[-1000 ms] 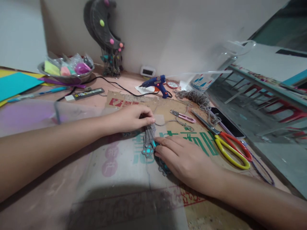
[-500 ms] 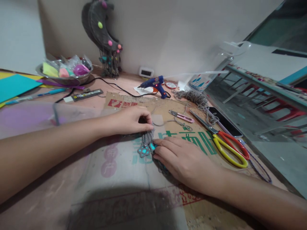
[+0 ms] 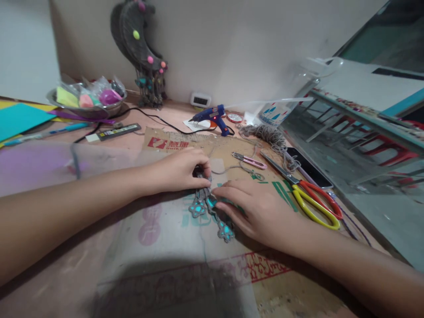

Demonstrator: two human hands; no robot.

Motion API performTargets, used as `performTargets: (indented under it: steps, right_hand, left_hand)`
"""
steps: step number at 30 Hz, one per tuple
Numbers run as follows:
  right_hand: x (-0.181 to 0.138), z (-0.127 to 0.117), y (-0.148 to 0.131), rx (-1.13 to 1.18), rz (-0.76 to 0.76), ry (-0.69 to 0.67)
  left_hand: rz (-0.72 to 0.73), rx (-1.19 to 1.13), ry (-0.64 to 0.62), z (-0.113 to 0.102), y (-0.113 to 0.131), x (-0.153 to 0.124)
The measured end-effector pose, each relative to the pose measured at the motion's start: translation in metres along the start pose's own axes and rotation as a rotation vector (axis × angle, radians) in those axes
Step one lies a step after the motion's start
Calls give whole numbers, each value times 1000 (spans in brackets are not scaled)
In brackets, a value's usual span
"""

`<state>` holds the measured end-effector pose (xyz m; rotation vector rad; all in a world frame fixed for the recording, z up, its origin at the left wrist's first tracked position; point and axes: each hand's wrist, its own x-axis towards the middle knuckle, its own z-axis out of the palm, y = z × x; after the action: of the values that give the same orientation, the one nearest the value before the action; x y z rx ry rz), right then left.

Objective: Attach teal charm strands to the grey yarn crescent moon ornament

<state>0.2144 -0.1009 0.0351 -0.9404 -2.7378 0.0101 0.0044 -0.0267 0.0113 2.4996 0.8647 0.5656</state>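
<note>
My left hand (image 3: 175, 170) pinches the top of a grey yarn ornament (image 3: 203, 193) between thumb and fingers, hiding that end. A grey flower-shaped charm with turquoise spots (image 3: 198, 208) lies at its lower left. On the right a strand with a turquoise patch (image 3: 211, 202) runs down to a second charm (image 3: 225, 231). Thumb and fingertips of my right hand (image 3: 261, 210) close on this strand near the patch. Under both hands lies a printed cardboard sheet (image 3: 179, 265), partly covered by a translucent sheet.
Behind the hands lie a blue glue gun (image 3: 210, 115), a pink-handled cutter (image 3: 250, 160) and grey yarn (image 3: 266, 136). Scissors (image 3: 316, 205) and a phone (image 3: 309, 168) are to the right. A metal bowl (image 3: 88, 110) and a grey moon ornament (image 3: 132, 39) stand at the back left.
My right hand has shifted slightly up and right, uncovering the second turquoise-spotted charm. My left hand keeps its pinch on the ornament.
</note>
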Motion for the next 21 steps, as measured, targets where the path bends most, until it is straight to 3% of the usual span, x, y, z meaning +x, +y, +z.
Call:
performTargets:
  steps: [6, 8, 11, 13, 17, 21]
  right_hand:
    - [4, 2, 5, 94, 58, -118]
    - [5, 2, 5, 115, 78, -149]
    - [6, 1, 6, 159, 110, -170]
    - [6, 1, 8, 208, 125, -165]
    - [5, 3, 12, 354, 192, -7]
    - [8, 13, 20, 530, 396, 202]
  left_hand:
    - [-73, -146, -67, -8, -3, 2]
    - [-126, -184, -35, -13, -7, 2]
    - [-160, 78, 115, -17, -14, 1]
    - [-174, 291, 142, -18, -17, 0]
    - [-205, 359, 92, -15, -21, -1]
    - [-340, 68, 132, -17, -16, 2]
